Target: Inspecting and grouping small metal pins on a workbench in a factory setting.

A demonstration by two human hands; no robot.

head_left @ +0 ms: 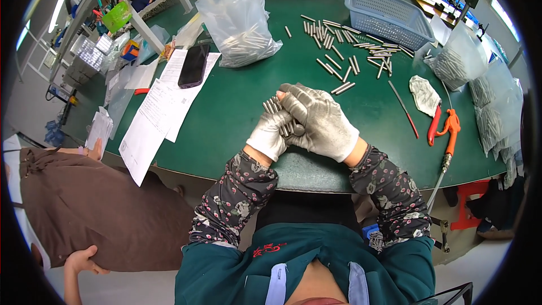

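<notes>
Fingers of the gloved left hand are clamped round a bundle of metal pins; fingers of the gloved right hand lie together, curved over the bundle — their undersides are hidden, so whether they squeeze it I cannot tell. The bundle sits between both hands, to the left of the blue basket and on its wearer's side.

Hazard: should the left fingers slacken, or the right palm press unevenly, pins could slip lengthwise and roll across the green table; smooth metal against glove fabric would be the likely cause.

Orientation: the bundle's long axis appears slanted — one set of ends shows to the left and slightly away from the wearer, the other to the right and nearer the wearer.

Farther out, loose pins lie on the basket's left and near sides, their axes varied. A clear bag holding pins stands left of the basket, with a phone farther left on papers; an orange air gun lies to the basket's near right
</notes>
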